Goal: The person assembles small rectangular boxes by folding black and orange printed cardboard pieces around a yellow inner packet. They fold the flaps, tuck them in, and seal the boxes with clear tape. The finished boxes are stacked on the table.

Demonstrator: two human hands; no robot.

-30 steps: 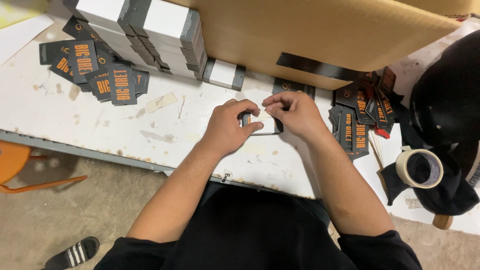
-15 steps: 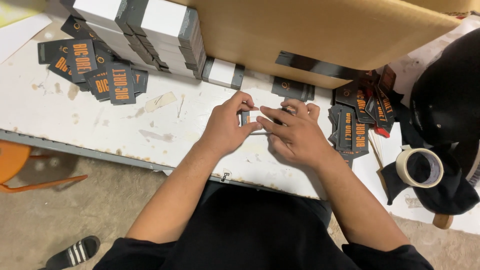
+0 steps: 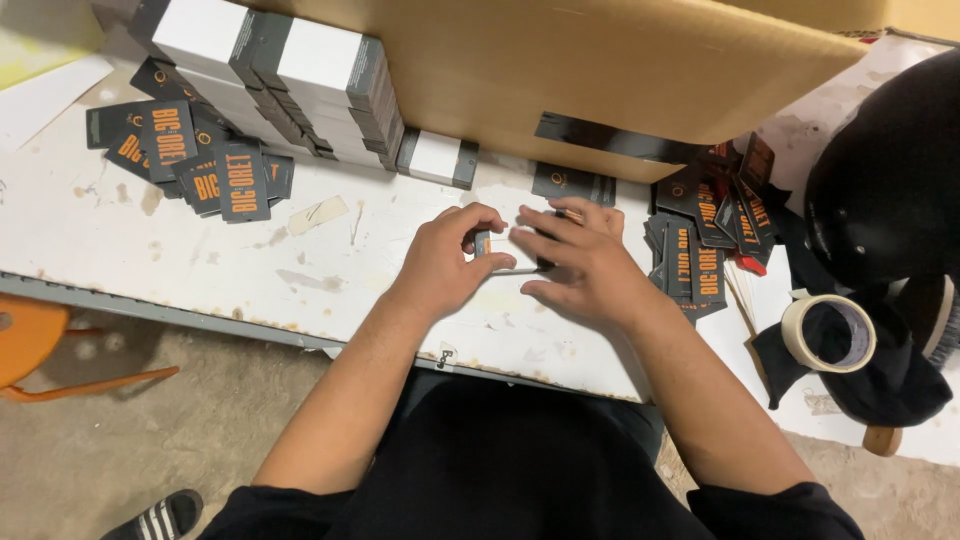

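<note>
On the worn white table (image 3: 120, 250) my left hand (image 3: 450, 262) pinches the left end of a small stack of dark cards with white middles (image 3: 497, 246). My right hand (image 3: 582, 265) lies flat over the stack's right part, fingers spread and pointing left, hiding most of it. Both hands sit at the table's middle, just in front of a large brown cardboard sheet (image 3: 600, 70).
Banded stacks of grey-and-white cards (image 3: 290, 80) stand at the back left. Loose dark tags with orange print lie at the left (image 3: 200, 165) and at the right (image 3: 700, 250). A tape roll (image 3: 828, 333) and black cloth (image 3: 880, 200) sit right. An orange stool (image 3: 30, 340) is below left.
My right hand has turned from gripping the stack's far end to lying flat over it with fingers spread. The left hand stays on the stack's left end.
</note>
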